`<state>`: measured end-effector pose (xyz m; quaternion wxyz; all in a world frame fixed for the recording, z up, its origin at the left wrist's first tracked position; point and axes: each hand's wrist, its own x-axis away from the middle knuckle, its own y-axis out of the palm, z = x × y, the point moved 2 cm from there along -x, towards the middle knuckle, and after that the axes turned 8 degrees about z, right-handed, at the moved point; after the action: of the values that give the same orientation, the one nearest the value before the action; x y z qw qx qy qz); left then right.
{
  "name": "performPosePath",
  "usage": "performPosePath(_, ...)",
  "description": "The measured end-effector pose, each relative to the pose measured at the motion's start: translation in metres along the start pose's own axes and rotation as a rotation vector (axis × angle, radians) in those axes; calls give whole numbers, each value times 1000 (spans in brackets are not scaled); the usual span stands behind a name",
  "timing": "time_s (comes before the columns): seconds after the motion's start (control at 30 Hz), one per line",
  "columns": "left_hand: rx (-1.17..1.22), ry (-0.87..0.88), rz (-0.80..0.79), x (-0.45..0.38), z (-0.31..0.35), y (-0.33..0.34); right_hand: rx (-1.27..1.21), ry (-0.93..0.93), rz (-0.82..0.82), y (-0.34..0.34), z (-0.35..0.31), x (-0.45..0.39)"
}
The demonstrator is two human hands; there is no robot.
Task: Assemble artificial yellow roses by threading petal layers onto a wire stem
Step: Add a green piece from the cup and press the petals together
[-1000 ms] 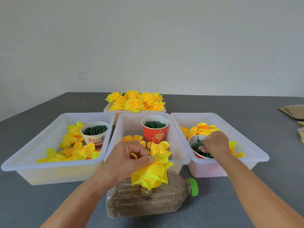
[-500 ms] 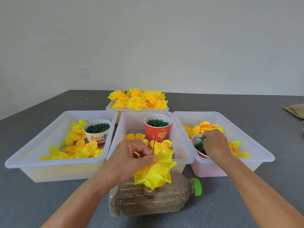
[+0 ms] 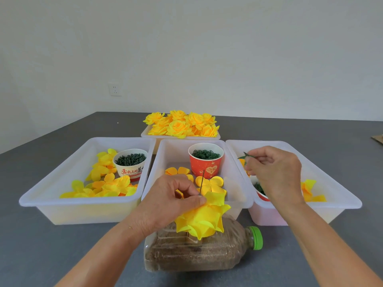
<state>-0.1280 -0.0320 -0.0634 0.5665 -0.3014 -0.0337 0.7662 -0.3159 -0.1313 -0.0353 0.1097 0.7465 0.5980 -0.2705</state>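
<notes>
A half-built yellow rose (image 3: 204,219) sits upside down on a thin wire stem (image 3: 202,180) that sticks up from a sand-filled plastic bottle (image 3: 199,251) lying on its side. My left hand (image 3: 165,201) pinches the rose's top petals at the wire. My right hand (image 3: 273,172) is raised over the right bin and pinches a small green calyx (image 3: 245,156) between thumb and fingers. Below it, a red cup of green calyxes (image 3: 259,189) is partly hidden by the hand.
Three white bins stand side by side: left bin (image 3: 41,195) with yellow petals and a cup of green pieces (image 3: 131,163), middle bin (image 3: 238,183) with petals and a red cup of green rings (image 3: 205,159), right bin (image 3: 339,195). Behind, a tray of finished roses (image 3: 182,125).
My right hand has lifted out of the red cup in the right bin, now holding a green calyx. The left hand stays on the rose.
</notes>
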Motion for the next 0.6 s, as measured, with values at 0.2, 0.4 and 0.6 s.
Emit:
performPosePath(0.2, -9, 6, 12, 1, 0, 0, -169, -114, -161, 22, -50, 42)
performPosePath(0.4, -24, -7, 18, 1, 0, 0, -170, -157, -194, 23, -55, 56)
performPosePath(0.6, -32, -10, 29, 1, 1, 1, -163, -261, -220, 24, -47, 61)
